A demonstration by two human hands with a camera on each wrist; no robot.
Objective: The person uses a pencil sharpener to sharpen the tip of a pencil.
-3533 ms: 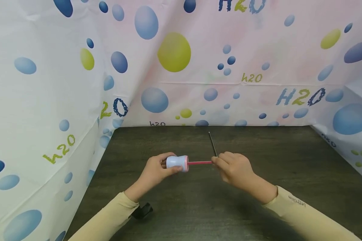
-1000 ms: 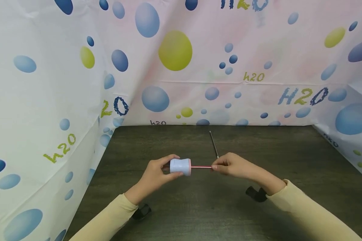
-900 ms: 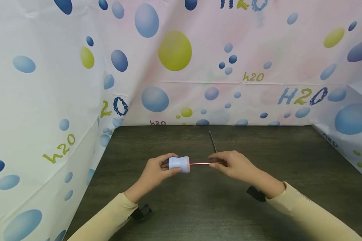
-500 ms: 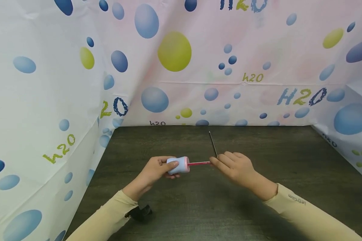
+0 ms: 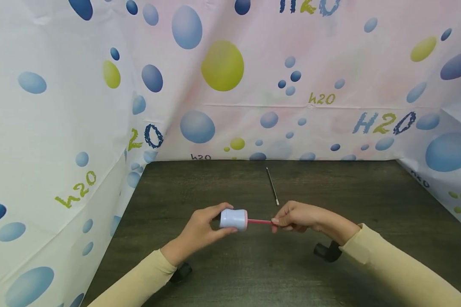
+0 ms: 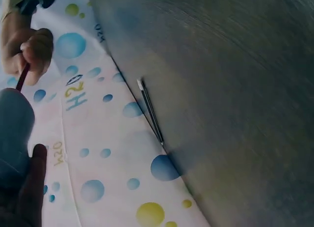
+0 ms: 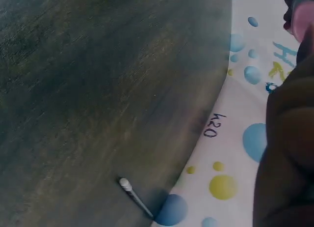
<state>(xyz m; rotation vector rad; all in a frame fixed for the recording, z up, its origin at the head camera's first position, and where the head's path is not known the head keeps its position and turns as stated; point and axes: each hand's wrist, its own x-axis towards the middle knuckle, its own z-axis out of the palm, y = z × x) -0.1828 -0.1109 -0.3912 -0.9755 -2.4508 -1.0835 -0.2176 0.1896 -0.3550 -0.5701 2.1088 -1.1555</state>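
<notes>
My left hand (image 5: 199, 232) holds a light-blue pencil sharpener (image 5: 233, 219) sideways above the table, thumb below and fingers over the top. From its pink end a red pencil (image 5: 259, 221) sticks out to the right; its inserted tip is hidden. The right hand (image 5: 301, 216) pinches that pencil near its outer end between thumb and fingers. In the left wrist view the sharpener (image 6: 13, 133) looks dark blue, with the right hand (image 6: 29, 52) beyond it. The right wrist view catches the sharpener's pink end (image 7: 303, 20) at its upper right corner.
A dark pencil (image 5: 272, 186) with a white end lies on the dark wooden table (image 5: 199, 179), just beyond the right hand. Behind and beside the table hangs a white sheet (image 5: 253, 42) printed with blue and green dots. Black wrist mounts (image 5: 328, 251) hang beneath the sleeves.
Since half a second ago my right hand has rolled over on the red pencil, and the left grip has shifted. Both hands came slightly nearer and rightward, uncovering the dark pencil's white end.
</notes>
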